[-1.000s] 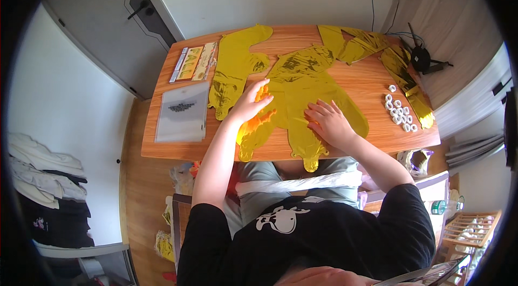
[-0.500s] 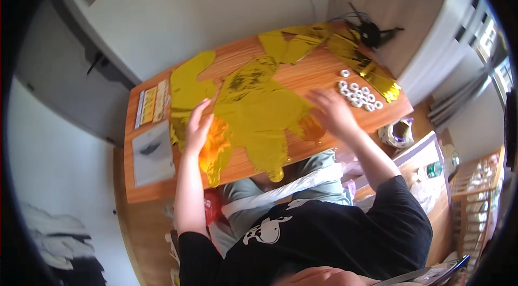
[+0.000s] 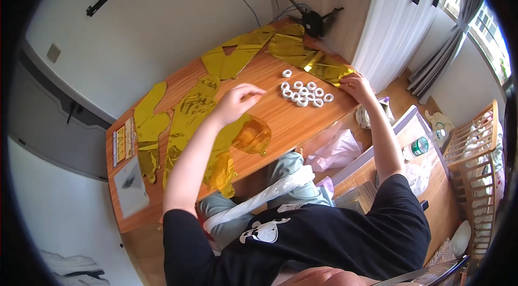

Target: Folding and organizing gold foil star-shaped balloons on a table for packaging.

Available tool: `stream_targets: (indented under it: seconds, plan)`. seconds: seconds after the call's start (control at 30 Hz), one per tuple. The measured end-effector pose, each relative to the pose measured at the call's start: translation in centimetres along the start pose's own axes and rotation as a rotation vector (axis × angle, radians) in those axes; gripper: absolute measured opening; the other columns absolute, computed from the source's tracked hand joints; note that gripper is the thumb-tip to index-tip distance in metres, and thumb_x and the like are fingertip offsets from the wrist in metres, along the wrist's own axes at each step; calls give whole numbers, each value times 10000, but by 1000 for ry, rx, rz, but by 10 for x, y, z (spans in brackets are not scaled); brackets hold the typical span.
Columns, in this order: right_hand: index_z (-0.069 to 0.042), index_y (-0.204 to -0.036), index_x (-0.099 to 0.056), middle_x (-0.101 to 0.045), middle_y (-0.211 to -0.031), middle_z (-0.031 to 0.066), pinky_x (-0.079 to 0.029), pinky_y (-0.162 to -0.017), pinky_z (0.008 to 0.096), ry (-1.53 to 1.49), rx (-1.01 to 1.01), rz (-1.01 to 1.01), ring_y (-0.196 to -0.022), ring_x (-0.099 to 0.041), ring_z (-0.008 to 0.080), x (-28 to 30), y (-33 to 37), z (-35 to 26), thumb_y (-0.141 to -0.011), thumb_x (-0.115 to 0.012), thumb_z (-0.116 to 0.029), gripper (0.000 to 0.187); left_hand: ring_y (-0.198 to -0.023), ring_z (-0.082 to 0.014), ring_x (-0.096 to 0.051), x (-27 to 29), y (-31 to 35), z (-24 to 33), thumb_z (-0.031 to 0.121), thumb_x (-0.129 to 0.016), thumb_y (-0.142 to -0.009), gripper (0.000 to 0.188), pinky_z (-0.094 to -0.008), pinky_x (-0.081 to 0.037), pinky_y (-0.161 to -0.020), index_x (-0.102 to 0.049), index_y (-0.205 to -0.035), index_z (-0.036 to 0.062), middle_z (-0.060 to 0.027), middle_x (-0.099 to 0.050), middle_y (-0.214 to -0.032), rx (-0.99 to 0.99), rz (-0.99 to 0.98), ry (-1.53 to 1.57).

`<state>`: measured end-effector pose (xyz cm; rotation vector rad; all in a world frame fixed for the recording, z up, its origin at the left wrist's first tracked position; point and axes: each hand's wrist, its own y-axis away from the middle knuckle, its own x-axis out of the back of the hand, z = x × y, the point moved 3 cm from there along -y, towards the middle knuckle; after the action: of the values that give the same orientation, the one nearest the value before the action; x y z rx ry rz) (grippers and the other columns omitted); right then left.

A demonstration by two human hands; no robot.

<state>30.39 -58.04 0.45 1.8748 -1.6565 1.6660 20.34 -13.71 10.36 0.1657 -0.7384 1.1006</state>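
My right hand (image 3: 358, 89) is at the table's right edge, its fingertips closed on the end of a flat gold foil balloon (image 3: 324, 66). Over the middle of the table hovers my left hand (image 3: 236, 104), fingers loosely extended and holding nothing. Beneath and beside my left forearm lies a larger flat gold foil balloon (image 3: 193, 103), partly hidden by that arm. An orange see-through part (image 3: 252, 134) of the foil spreads near the front edge. Between my two hands sit several small white rings (image 3: 304, 93), which look like little tape rolls.
More gold foil pieces lie at the left (image 3: 148, 118) and back (image 3: 232, 56) of the wooden table (image 3: 286, 129). A black device with antennas (image 3: 313, 22) stands in the far corner. A printed card (image 3: 123, 141) and a clear bag (image 3: 129, 186) lie at the left. A white roll (image 3: 261, 199) crosses my lap.
My view has turned to the right. My right hand has moved from beside the large foil to the foil at the right edge and taken hold; my left hand has lifted off the large foil.
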Motion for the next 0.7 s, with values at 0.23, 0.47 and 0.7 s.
stream_targets:
  seconds: [0.23,0.47,0.7]
  plan:
    - [-98,-878,-788,-736,-982,91,-545,-897,423,22,-256,68,-1008,-680,314,-4,-15,-4,-837,-773,-220,130,-1119,-290,-645,-119,-148,-16,259,-748,-884,276,-406,-504,-992,-780,-1144,172,-78,-733,-1112,-185,145,-234]
    - [-53,-948,-748,-704,-906,111,-540,-831,425,-85,-394,122,-873,-677,311,-6,-13,8,-877,-767,-289,247,-1093,-253,-661,-170,-218,-7,351,-765,-860,271,-396,-503,-972,-794,-1084,201,-43,-726,-1081,-151,9,-400]
    - [-14,-1077,-716,-724,-926,136,-540,-777,368,-239,-436,187,-869,-696,228,0,-11,0,-934,-750,-263,289,-825,-248,-733,-172,-242,-28,304,-747,-876,205,-370,-563,-754,-797,-990,141,-70,-772,-885,31,-23,-173]
